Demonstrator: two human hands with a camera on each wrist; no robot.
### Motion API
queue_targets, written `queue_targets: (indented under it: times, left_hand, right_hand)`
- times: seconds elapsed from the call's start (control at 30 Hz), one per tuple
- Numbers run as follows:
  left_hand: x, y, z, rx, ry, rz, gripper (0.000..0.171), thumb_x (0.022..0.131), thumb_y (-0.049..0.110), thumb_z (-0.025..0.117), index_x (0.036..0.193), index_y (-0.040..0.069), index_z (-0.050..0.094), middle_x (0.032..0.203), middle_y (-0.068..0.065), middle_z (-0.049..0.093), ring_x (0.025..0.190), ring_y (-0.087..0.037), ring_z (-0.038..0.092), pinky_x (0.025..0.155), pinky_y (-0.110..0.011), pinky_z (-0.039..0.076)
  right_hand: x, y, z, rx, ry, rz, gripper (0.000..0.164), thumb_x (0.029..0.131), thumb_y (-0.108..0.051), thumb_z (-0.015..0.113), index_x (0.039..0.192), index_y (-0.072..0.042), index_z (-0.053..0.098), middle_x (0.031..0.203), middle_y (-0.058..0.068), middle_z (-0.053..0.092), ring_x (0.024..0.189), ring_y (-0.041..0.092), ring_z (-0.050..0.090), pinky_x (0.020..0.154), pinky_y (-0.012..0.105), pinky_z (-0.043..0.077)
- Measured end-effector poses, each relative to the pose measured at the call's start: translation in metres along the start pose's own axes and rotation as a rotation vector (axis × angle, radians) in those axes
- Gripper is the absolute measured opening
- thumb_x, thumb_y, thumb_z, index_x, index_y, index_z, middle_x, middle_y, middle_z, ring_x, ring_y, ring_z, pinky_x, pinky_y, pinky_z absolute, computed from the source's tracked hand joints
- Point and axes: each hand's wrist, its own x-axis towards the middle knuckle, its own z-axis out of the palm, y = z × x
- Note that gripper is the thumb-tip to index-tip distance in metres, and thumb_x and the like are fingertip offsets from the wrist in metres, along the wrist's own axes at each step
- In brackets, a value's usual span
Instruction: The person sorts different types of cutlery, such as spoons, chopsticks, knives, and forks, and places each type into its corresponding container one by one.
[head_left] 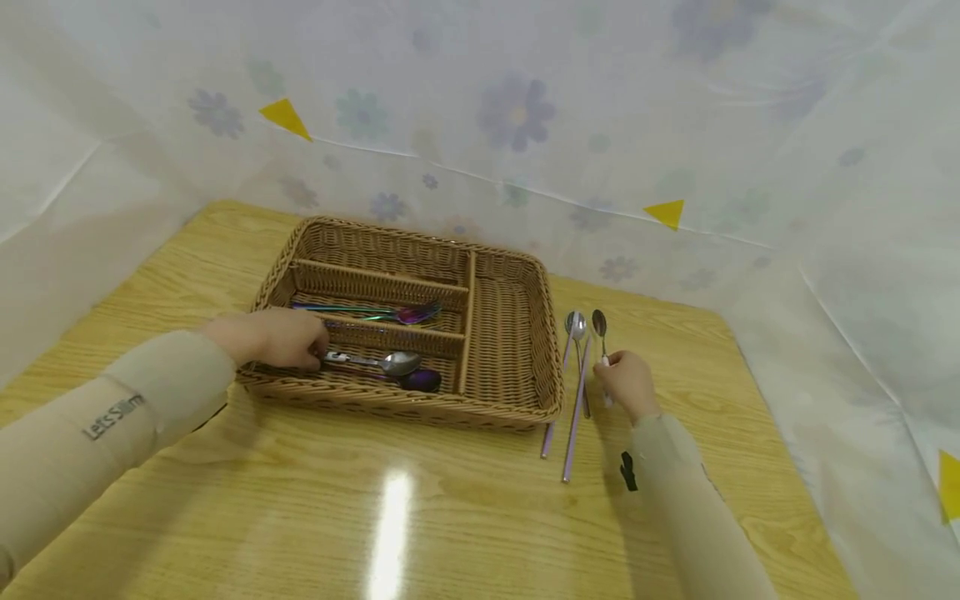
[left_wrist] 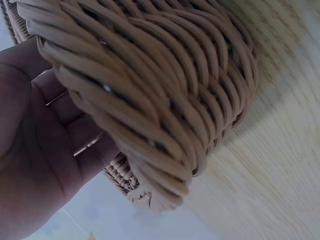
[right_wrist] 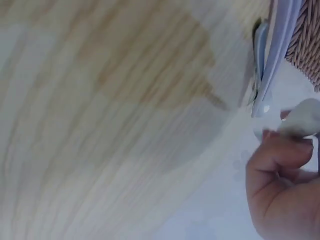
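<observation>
My left hand point(head_left: 288, 337) reaches over the left end of the wicker basket point(head_left: 512, 333). At its fingertips is the handle of a silver spoon point(head_left: 400, 362), lying over a dark purple spoon point(head_left: 422, 381) in the front compartment. The basket wall hides the left fingertips in the left wrist view. To the basket's right, my right hand point(head_left: 628, 383) pinches the white handle of another spoon point(head_left: 599, 323), its bowl pointing away from me. In the right wrist view the right fingers curl around a blurred pale handle point(right_wrist: 302, 119). Several long-handled utensils point(head_left: 576, 400) lie just left of that hand.
Rainbow-coloured forks and spoons point(head_left: 408, 313) lie in the basket's middle compartment. The wooden table point(head_left: 300, 500) extends in front of the basket. A flower-print white sheet point(head_left: 450, 100) rises behind the table, with yellow pennants point(head_left: 287, 118) along a string.
</observation>
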Motion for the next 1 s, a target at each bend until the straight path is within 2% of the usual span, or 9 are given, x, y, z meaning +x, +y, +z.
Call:
queue_targets:
  times: [0.13, 0.3, 0.37, 0.47, 0.57, 0.63, 0.77, 0.87, 1.0]
  left_hand:
    - [0.001, 0.003, -0.002, -0.022, -0.003, 0.009, 0.025, 0.09, 0.014, 0.06, 0.108, -0.002, 0.065, 0.102, -0.013, 0.067, 0.092, -0.027, 0.064, 0.077, -0.04, 0.053]
    - [0.001, 0.006, -0.004, -0.041, 0.006, -0.001, 0.026, 0.092, 0.017, 0.057, 0.111, -0.001, 0.064, 0.106, -0.013, 0.067, 0.095, -0.027, 0.064, 0.079, -0.042, 0.053]
    - [0.001, 0.006, -0.005, -0.04, 0.02, 0.002, 0.026, 0.093, 0.017, 0.057, 0.11, 0.0, 0.065, 0.106, -0.012, 0.067, 0.095, -0.028, 0.064, 0.08, -0.043, 0.053]
    - [0.002, 0.007, -0.006, -0.034, 0.044, 0.014, 0.024, 0.093, 0.017, 0.057, 0.108, 0.002, 0.066, 0.104, -0.011, 0.068, 0.094, -0.026, 0.064, 0.081, -0.043, 0.052]
    - [0.003, 0.007, -0.007, -0.026, 0.056, 0.027, 0.022, 0.092, 0.017, 0.057, 0.106, 0.003, 0.066, 0.1, -0.009, 0.068, 0.091, -0.023, 0.064, 0.079, -0.041, 0.053]
    - [0.003, 0.008, -0.008, -0.032, 0.053, 0.025, 0.022, 0.093, 0.018, 0.057, 0.106, 0.003, 0.066, 0.099, -0.008, 0.068, 0.09, -0.022, 0.064, 0.079, -0.041, 0.052]
    - [0.004, 0.01, -0.009, -0.036, 0.058, 0.029, 0.024, 0.092, 0.017, 0.058, 0.107, 0.001, 0.065, 0.1, -0.009, 0.067, 0.091, -0.023, 0.064, 0.08, -0.042, 0.052]
    - [0.005, 0.012, -0.01, -0.031, 0.069, 0.03, 0.025, 0.092, 0.018, 0.058, 0.108, 0.001, 0.065, 0.102, -0.01, 0.067, 0.093, -0.024, 0.064, 0.082, -0.043, 0.052]
    - [0.004, 0.017, -0.012, -0.038, 0.089, 0.032, 0.025, 0.093, 0.019, 0.057, 0.11, 0.002, 0.065, 0.103, -0.009, 0.068, 0.092, -0.022, 0.065, 0.083, -0.043, 0.052]
  right_hand:
    - [-0.001, -0.001, -0.002, 0.095, 0.083, 0.049, 0.043, 0.09, -0.015, 0.044, 0.124, 0.013, 0.044, 0.1, 0.022, 0.058, 0.062, 0.009, 0.052, 0.054, 0.021, 0.045]
    - [-0.003, -0.008, -0.01, 0.443, 0.085, 0.148, 0.052, 0.091, -0.013, 0.042, 0.139, 0.005, 0.034, 0.093, 0.003, 0.053, 0.059, 0.003, 0.043, 0.053, 0.019, 0.04]
    - [-0.006, -0.012, -0.014, 0.583, 0.092, 0.189, 0.043, 0.094, -0.014, 0.04, 0.133, 0.003, 0.041, 0.085, -0.003, 0.054, 0.055, 0.002, 0.042, 0.052, 0.018, 0.04]
    - [-0.011, -0.015, -0.02, 0.778, 0.112, 0.219, 0.026, 0.099, -0.021, 0.037, 0.109, -0.002, 0.051, 0.07, -0.009, 0.051, 0.052, 0.001, 0.042, 0.05, 0.017, 0.039]
    - [-0.014, -0.018, -0.024, 0.971, 0.121, 0.242, 0.027, 0.1, -0.025, 0.037, 0.085, -0.012, 0.054, 0.066, -0.008, 0.051, 0.052, 0.002, 0.043, 0.047, 0.017, 0.038]
    - [-0.016, -0.021, -0.026, 1.066, 0.103, 0.233, 0.029, 0.1, -0.023, 0.039, 0.08, -0.013, 0.058, 0.064, -0.006, 0.05, 0.052, 0.002, 0.041, 0.046, 0.017, 0.035]
    - [-0.023, -0.027, -0.031, 1.197, 0.038, 0.233, 0.024, 0.099, -0.017, 0.042, 0.083, -0.013, 0.059, 0.063, -0.003, 0.05, 0.05, 0.005, 0.042, 0.046, 0.016, 0.036]
    - [-0.031, -0.034, -0.035, 1.279, -0.011, 0.256, 0.018, 0.098, -0.016, 0.043, 0.088, -0.009, 0.056, 0.067, 0.0, 0.054, 0.056, 0.008, 0.052, 0.054, 0.017, 0.046]
    - [-0.042, -0.052, -0.033, 1.284, -0.08, 0.258, 0.016, 0.1, -0.018, 0.04, 0.1, -0.006, 0.051, 0.07, 0.002, 0.057, 0.065, 0.01, 0.058, 0.066, 0.019, 0.051]
